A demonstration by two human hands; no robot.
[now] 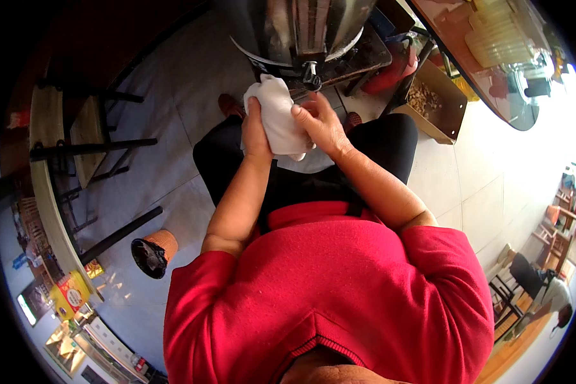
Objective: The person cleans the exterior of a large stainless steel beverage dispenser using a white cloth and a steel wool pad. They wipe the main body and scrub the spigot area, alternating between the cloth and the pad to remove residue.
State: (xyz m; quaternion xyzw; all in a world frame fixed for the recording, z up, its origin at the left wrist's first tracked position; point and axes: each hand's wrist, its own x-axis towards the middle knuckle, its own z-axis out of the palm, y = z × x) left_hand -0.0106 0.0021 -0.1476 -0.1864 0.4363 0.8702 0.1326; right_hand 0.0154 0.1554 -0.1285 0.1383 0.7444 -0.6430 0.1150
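Note:
A bundled white cloth (279, 115) is between my hands, above my lap. My left hand (257, 129) holds it from the left side, thumb lying on top. At its right side, my right hand (322, 122) has its thumb against or very near the cloth, with the fingers spread towards a black tap (312, 81). The tap sits at the foot of a large shiny metal container (278, 29), which stands on a low dark table (360, 62). Whatever the cloth may wrap is hidden.
A cardboard box (444, 120) with small brown pieces stands at the right, below a glossy tabletop (465, 72). Wooden benches (48, 177) and a lined orange waste bin (165, 242) are at the left. Another person (557, 297) bends over a table at the lower right.

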